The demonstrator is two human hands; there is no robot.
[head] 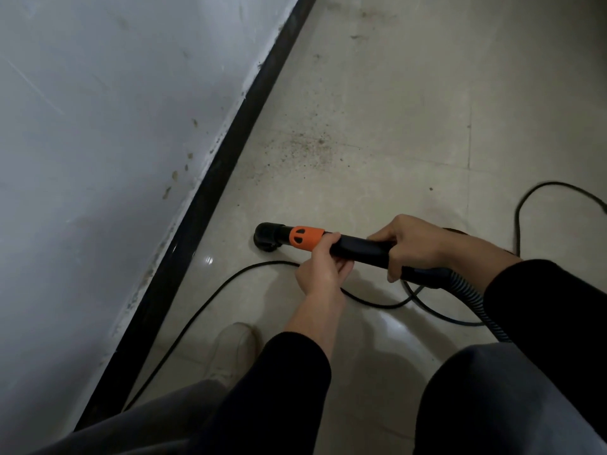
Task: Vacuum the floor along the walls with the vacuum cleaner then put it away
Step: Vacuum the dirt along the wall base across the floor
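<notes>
In the head view, both hands hold the handheld end of the vacuum cleaner: a black plastic wand [361, 249] that lies nearly level and points away to the left of the hands. The left hand [323, 269] comes up from below, its fingers and thumb curled round the wand just behind a bright orange plastic collar [305, 238]. The right hand [414, 247] wraps over the top of the wand further back, knuckles up and fingers closed round the tube, so the two hands are near each other but apart. Beyond the left hand, past the collar, a short black angled nozzle [267, 236] turns down towards the pale beige tiled floor [394, 93], just beside a black skirting board [210, 198] that runs along the foot of a scuffed white wall [98, 126]. Whether the nozzle touches the tile cannot be told. Behind the right hand, a dark ribbed flexible hose [476, 297] leaves the wand and bends down out of view. A thin black power cord [210, 297] loops across the floor under and around both hands. Ahead of the hands, a patch of dark scattered grit [305, 149] lies on the tiles. Nearer than the left hand, a pale shoe [233, 353] stands by the skirting board. Both forearms wear black sleeves [295, 372] above grey trousers [509, 389].
</notes>
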